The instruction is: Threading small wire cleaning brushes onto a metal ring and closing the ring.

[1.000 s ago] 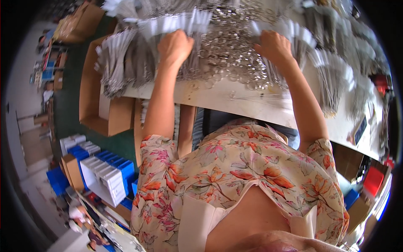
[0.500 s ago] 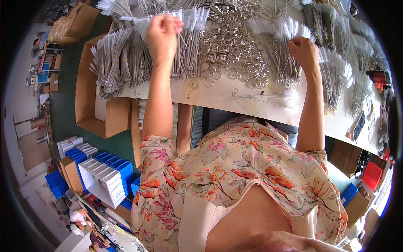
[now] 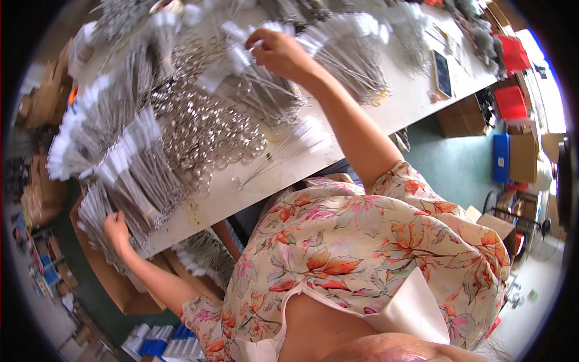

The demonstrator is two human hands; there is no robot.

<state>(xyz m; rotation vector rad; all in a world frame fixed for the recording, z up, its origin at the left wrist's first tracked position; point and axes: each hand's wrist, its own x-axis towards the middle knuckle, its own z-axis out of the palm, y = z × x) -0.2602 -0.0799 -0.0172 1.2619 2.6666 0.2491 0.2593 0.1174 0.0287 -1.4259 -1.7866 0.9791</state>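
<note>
My left hand (image 3: 116, 230) is at the table's left edge, its fingers closed at a bundle of thin wire brushes (image 3: 95, 211) with white bristle tips; the fingertips are partly hidden. My right hand (image 3: 280, 57) hovers over another pile of wire brushes (image 3: 265, 90), fingers bent with a gap between thumb and forefinger and nothing visible in them. Between the hands lies a wide heap of shiny metal rings (image 3: 211, 130). A few loose brushes (image 3: 277, 158) lie near the front edge, one ring by their looped ends.
More brush piles (image 3: 356, 51) spread to the right on the white table (image 3: 241, 208). A dark-screened phone (image 3: 442, 73) lies near the right edge. Below the left edge stands an open cardboard box (image 3: 129, 292). Red (image 3: 511, 104) and blue bins (image 3: 500, 158) are at far right.
The view has swung toward the right side of the table. My left hand has moved from above the brushes to the bundle at the left edge. My right hand's pinch has loosened.
</note>
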